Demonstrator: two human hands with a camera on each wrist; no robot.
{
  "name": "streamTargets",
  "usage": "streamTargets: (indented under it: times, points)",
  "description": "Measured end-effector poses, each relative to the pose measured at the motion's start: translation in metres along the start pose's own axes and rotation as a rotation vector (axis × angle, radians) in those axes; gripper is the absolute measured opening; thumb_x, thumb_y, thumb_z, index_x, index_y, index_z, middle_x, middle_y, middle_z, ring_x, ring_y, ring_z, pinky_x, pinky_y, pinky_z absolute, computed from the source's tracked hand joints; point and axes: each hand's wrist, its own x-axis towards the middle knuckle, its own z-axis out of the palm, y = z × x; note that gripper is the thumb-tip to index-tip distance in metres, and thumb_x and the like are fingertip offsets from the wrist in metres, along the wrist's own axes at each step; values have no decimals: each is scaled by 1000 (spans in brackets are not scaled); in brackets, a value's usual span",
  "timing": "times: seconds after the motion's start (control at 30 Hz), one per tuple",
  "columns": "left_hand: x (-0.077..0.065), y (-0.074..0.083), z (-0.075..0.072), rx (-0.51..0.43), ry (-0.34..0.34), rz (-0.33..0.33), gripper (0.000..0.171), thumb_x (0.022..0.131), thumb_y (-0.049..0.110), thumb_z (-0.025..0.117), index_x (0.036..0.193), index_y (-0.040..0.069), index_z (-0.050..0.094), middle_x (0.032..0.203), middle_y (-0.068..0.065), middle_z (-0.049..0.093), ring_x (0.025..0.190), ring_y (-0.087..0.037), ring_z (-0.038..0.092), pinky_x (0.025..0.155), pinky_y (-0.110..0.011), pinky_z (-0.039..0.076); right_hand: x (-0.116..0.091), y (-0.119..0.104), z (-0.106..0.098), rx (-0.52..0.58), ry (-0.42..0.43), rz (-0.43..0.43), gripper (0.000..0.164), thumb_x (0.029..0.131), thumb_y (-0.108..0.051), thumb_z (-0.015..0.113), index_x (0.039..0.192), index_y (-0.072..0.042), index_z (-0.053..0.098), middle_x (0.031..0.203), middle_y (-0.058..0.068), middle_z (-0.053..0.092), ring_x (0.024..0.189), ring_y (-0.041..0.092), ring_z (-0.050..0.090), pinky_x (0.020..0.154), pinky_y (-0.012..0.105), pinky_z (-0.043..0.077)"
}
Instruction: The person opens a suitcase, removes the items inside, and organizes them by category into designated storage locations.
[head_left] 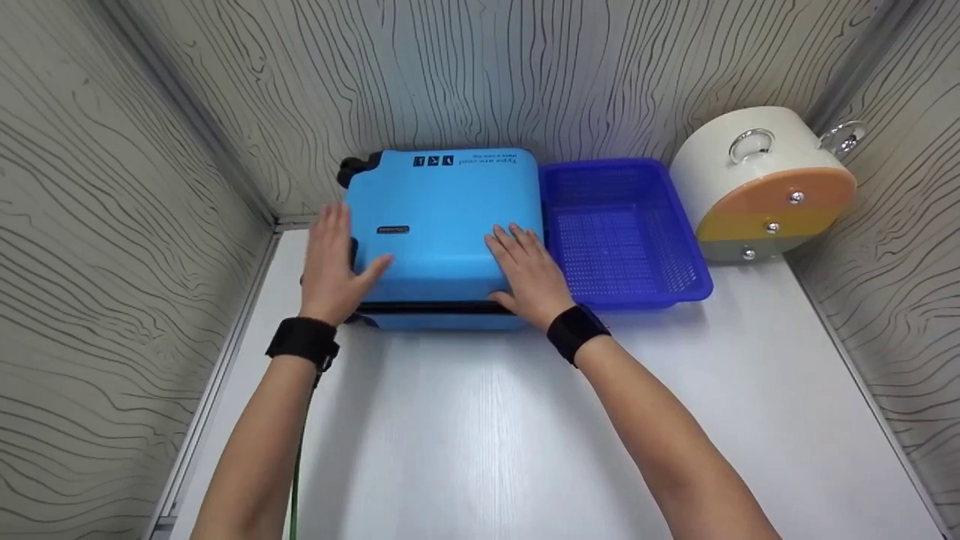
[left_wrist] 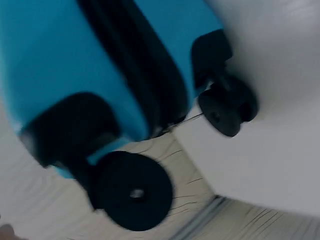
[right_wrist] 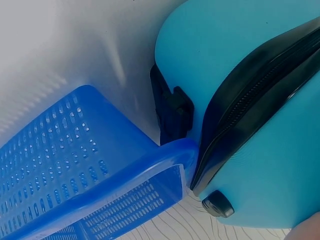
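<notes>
A bright blue hard-shell suitcase (head_left: 442,202) lies flat on the white table, its black zipper band facing the person. My left hand (head_left: 326,262) is at its left end, fingers straight and thumb spread over the near left part of the lid. The right hand (head_left: 531,277) rests with spread fingers on the lid's near right corner. Below the left wrist, two black caster wheels (left_wrist: 135,192) stick out from that end. From the right wrist, the black zipper (right_wrist: 250,100) appears fully along the right end, with a dark side handle (right_wrist: 172,110) beside it.
A dark blue perforated plastic basket (head_left: 615,296) stands right against the suitcase's right end. Farther right sits a cream round drawer box (head_left: 750,172) with orange, yellow and grey drawers. Wood-grain panels (head_left: 450,75) wall in the back and both sides.
</notes>
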Motion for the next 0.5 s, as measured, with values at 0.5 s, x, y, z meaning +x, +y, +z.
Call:
streamTargets:
  times: [0.5]
  points:
    - [20, 7, 37, 268, -369, 112, 127, 77, 68, 80, 164, 4, 14, 169, -18, 15, 156, -34, 12, 125, -47, 10, -1, 2, 1, 22, -4, 4, 99, 91, -46, 77, 164, -10, 21, 168, 12, 23, 155, 31, 13, 125, 41, 0]
